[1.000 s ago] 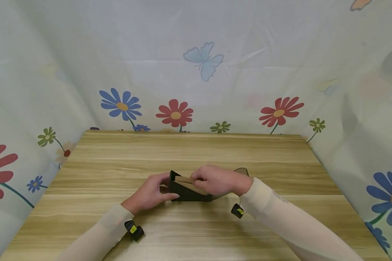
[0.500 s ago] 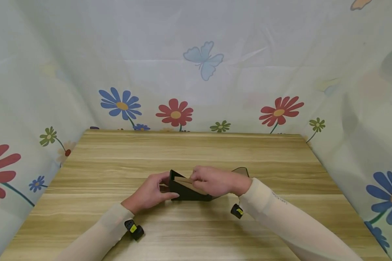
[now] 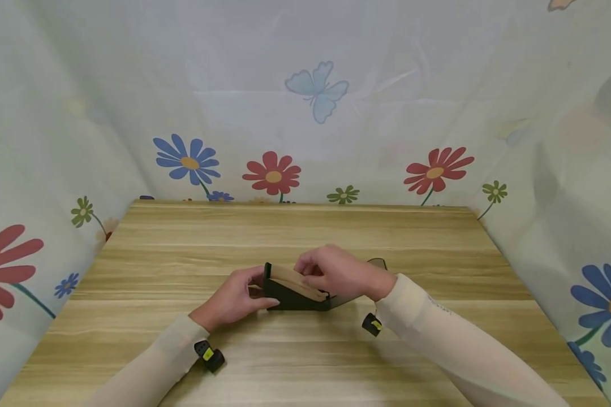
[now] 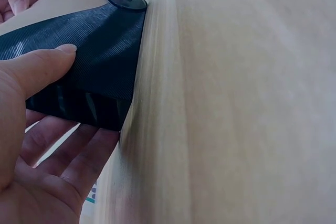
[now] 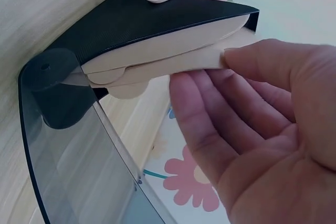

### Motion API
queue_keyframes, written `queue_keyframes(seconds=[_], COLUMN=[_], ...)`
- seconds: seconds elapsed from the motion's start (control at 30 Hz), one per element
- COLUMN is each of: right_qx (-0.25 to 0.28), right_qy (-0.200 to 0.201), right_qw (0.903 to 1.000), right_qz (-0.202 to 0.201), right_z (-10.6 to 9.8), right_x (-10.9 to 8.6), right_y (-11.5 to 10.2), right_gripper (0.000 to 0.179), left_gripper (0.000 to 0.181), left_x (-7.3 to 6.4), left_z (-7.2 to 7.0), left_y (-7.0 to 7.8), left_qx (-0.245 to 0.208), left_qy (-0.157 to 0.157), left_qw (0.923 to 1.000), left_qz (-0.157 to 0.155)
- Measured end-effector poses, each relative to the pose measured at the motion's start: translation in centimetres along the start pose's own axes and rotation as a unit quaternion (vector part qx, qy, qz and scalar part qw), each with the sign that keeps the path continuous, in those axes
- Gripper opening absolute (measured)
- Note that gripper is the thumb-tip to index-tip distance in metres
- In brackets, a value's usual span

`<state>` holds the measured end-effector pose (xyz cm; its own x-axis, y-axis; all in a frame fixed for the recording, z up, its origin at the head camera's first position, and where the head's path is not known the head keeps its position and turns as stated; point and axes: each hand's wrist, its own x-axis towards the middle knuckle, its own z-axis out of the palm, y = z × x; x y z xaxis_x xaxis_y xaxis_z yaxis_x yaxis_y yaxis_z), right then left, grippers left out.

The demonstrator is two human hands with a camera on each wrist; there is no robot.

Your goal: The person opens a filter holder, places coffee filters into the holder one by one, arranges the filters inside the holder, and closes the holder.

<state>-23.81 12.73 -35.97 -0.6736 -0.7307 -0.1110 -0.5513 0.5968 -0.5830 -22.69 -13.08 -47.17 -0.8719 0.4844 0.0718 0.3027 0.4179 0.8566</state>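
A black wedge-shaped coffee filter case [image 3: 294,298] lies at the middle of the table, its smoky see-through lid [image 5: 79,166] swung away to the right on a round hinge. Tan coffee filter papers [image 5: 173,45] with small rounded tabs stand inside it. My left hand [image 3: 231,299] grips the case's left end, thumb on the near ridged wall and fingers at the end wall. From above, my right hand [image 3: 341,274] pinches the edge of the papers between thumb and index finger, the other fingers curling loosely beneath in the right wrist view.
The wood-grain table [image 3: 305,232] stretches around the case, and its back edge meets a pale curtain [image 3: 224,73] printed with flowers and a butterfly. Each sleeve cuff has a small black wrist camera [image 3: 371,324] strapped to it.
My right hand has risen slightly, and more of the papers' upper edge shows along the case. The left hand and the case stay in place.
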Motion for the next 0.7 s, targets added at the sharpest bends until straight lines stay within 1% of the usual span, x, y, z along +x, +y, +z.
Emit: queue_keyframes(seconds=[0.07,0.2,0.47,0.7], right_qx=[0.002,0.004,0.000,-0.008], right_qy=[0.012,0.020,0.009,0.005], right_qw=[0.9999,0.9998,0.9998,0.9996], right_qz=[0.002,0.001,-0.020,-0.028], right_z=[-0.03,0.02,0.21,0.41], right_x=[-0.01,0.06,0.25,0.37], right_y=[0.00,0.04,0.35,0.38], right_gripper=[0.012,0.010,0.013,0.014], left_gripper=[0.038,0.037,0.036,0.036], left_x=[0.01,0.00,0.04,-0.06], left_z=[0.01,0.01,-0.08,-0.07], left_y=[0.00,-0.08,0.12,0.37], left_qx=[-0.002,-0.002,-0.006,-0.009], left_qy=[0.001,0.000,-0.005,-0.005], left_qw=[1.0000,1.0000,0.9999,0.9999], left_qz=[0.000,0.002,-0.008,-0.004])
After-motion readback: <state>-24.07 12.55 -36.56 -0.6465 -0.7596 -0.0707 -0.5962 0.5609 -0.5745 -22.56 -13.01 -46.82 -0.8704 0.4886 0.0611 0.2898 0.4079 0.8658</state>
